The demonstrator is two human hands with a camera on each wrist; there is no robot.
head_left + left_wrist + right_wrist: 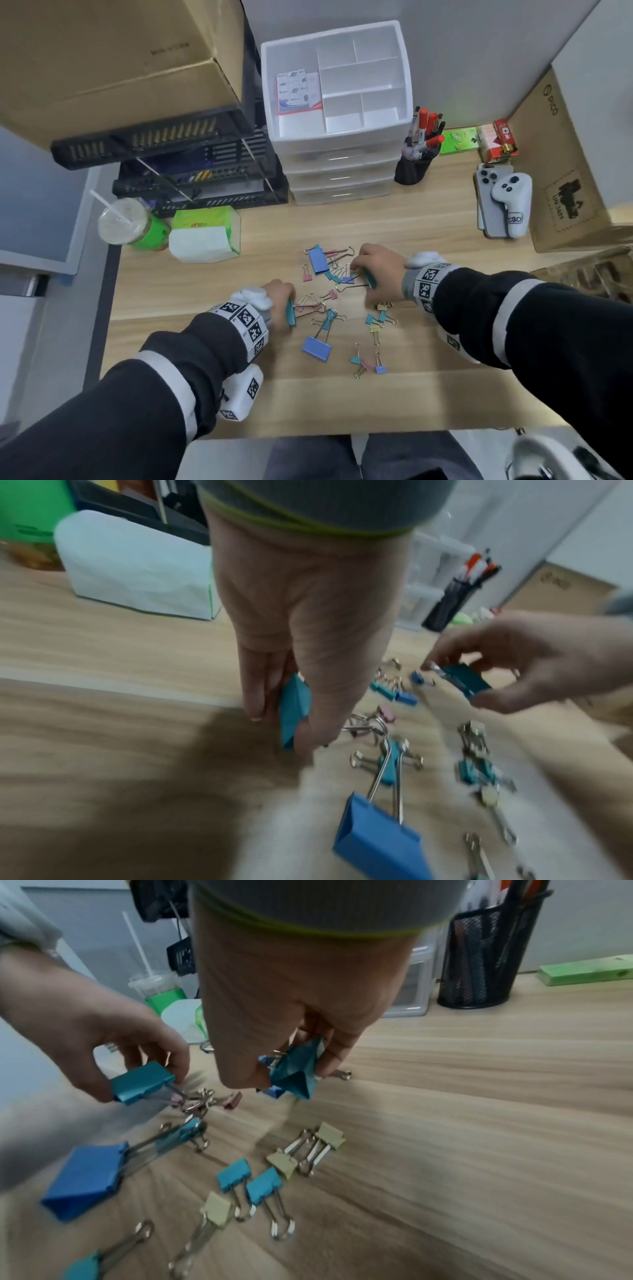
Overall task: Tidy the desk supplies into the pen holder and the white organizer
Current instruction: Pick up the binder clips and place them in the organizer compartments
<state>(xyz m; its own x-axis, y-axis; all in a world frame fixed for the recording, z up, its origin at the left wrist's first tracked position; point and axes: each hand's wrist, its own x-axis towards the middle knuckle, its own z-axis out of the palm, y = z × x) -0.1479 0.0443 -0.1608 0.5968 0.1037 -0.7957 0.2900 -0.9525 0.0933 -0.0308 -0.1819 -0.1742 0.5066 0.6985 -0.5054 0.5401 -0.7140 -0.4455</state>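
Both of my hands are down among the scattered metal binder clips on the light wooden desk (239, 394): my left hand (279, 298) pinches a large teal binder clip (294, 710) between thumb and fingers, and my right hand (376, 270) grips a second large teal binder clip (301, 1069) the same way. Loose clips in blue, teal, pink and yellow lie between and just in front of my hands, a big blue binder clip (317, 347) nearest me. Farther back stand the white plastic drawer organizer (404, 68) with its divided top tray and, just to its right, the black mesh pen holder (412, 169) full of markers.
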